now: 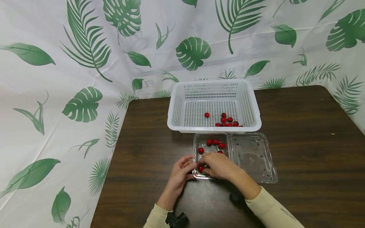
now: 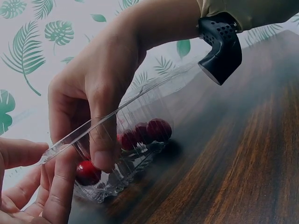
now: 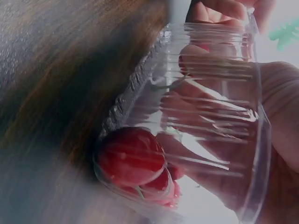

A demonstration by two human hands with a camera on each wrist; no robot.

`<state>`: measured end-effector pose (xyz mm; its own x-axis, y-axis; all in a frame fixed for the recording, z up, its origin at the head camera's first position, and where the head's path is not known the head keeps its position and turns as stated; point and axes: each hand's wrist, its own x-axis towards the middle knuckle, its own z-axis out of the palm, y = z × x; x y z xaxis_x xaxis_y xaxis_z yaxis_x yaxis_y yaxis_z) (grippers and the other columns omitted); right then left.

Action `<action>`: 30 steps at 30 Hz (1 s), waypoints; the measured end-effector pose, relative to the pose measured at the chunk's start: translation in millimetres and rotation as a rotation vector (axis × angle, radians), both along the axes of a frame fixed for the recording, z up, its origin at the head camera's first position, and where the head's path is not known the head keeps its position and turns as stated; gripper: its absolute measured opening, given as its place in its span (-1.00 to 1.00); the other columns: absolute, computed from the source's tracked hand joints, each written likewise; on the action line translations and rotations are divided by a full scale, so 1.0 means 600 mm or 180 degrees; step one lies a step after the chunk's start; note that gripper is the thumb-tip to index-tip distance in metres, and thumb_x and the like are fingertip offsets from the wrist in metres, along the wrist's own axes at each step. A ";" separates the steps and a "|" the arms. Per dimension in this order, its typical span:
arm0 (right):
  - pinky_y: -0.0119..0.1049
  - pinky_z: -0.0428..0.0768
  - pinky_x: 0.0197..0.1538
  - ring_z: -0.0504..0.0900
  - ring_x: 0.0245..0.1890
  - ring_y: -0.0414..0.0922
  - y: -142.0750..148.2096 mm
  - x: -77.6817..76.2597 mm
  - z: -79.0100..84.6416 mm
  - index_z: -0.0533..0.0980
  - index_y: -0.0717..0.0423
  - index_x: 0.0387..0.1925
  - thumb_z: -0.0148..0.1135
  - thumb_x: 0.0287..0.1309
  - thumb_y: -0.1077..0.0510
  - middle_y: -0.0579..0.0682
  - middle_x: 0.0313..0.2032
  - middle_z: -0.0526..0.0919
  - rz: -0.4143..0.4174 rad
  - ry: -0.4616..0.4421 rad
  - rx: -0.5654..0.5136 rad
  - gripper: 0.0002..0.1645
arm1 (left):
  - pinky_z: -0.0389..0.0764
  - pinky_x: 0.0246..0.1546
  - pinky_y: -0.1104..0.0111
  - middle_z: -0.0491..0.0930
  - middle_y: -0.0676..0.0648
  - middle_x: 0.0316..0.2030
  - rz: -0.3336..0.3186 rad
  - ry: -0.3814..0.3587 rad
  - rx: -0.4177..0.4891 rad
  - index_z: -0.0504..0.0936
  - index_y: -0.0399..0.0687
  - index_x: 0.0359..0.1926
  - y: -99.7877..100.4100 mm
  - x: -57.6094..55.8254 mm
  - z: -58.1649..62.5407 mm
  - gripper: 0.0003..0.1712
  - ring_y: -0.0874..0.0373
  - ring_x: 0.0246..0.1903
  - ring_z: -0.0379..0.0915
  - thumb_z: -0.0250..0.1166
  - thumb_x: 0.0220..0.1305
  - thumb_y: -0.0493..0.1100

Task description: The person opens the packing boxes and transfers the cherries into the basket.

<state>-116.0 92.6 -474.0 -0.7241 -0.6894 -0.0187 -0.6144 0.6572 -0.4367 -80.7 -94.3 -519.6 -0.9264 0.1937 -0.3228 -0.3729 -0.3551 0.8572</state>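
Note:
A clear plastic clamshell box lies with its lid folded back to the right. Several red cherries sit in its tray, mostly toward the back. My left hand grips the tray's left wall, thumb at the rim and fingers outside, as the left wrist view also shows. My right hand reaches down inside the tray. Its thumb and fingers are around a cherry at the front left corner. Through the ribbed wall in the right wrist view, more cherries show close to the camera, with a thin stem.
Right behind the box stands a white perforated basket, with several cherries mostly at its front right. The open lid lies flat on the dark wooden table. A leaf-patterned cloth hangs behind and at the sides.

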 end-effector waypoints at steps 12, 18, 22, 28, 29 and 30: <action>-0.14 0.66 -0.18 0.65 -0.21 -0.13 0.014 -0.002 0.015 0.69 -0.03 -0.11 0.49 0.00 0.17 -0.14 -0.19 0.70 0.0045 0.0250 -0.0190 -0.66 | 0.63 -0.54 0.45 0.55 0.01 -0.37 -0.0006 0.0003 0.0013 0.41 -0.43 0.18 0.000 -0.001 0.000 -0.51 0.21 -0.40 0.49 0.28 0.24 -0.38; -0.13 0.67 -0.15 0.66 -0.18 -0.13 0.025 -0.008 0.033 0.68 0.03 -0.06 0.49 0.03 0.18 -0.11 -0.16 0.71 0.0007 0.0249 -0.0251 -0.63 | 0.64 -0.53 0.43 0.55 -0.02 -0.35 -0.0024 0.0029 0.0034 0.40 -0.44 0.18 -0.001 -0.001 -0.001 -0.51 0.19 -0.39 0.50 0.27 0.25 -0.38; -0.19 0.67 -0.24 0.65 -0.26 -0.16 0.038 -0.014 0.053 0.68 0.04 -0.05 0.48 0.03 0.19 -0.07 -0.14 0.70 -0.0037 0.0309 -0.0248 -0.63 | 0.64 -0.53 0.43 0.54 -0.01 -0.35 -0.0020 0.0040 0.0028 0.39 -0.45 0.19 -0.001 0.000 -0.001 -0.50 0.19 -0.40 0.49 0.26 0.25 -0.38; -0.35 0.52 -0.43 0.50 -0.45 -0.28 0.066 -0.031 0.086 0.67 0.02 -0.04 0.45 0.08 0.16 -0.16 -0.24 0.66 -0.0126 0.0504 -0.0250 -0.64 | 0.63 -0.54 0.44 0.53 0.00 -0.36 0.0003 0.0033 0.0017 0.37 -0.48 0.21 0.001 0.000 -0.001 -0.47 0.21 -0.41 0.48 0.26 0.24 -0.40; -0.34 0.54 -0.40 0.51 -0.44 -0.27 0.071 -0.034 0.091 0.67 0.02 -0.04 0.45 0.08 0.16 -0.16 -0.23 0.67 -0.0151 0.0524 -0.0264 -0.65 | 0.63 -0.54 0.44 0.54 0.00 -0.36 0.0007 0.0034 0.0017 0.37 -0.48 0.21 0.001 0.000 -0.001 -0.47 0.20 -0.41 0.48 0.26 0.24 -0.40; -0.32 0.56 -0.38 0.54 -0.41 -0.26 0.077 -0.037 0.096 0.67 0.02 -0.03 0.45 0.09 0.15 -0.16 -0.22 0.67 -0.0177 0.0542 -0.0268 -0.65 | 0.63 -0.54 0.43 0.54 0.00 -0.36 0.0011 0.0034 0.0018 0.37 -0.48 0.21 0.001 0.000 -0.001 -0.47 0.20 -0.41 0.48 0.26 0.24 -0.40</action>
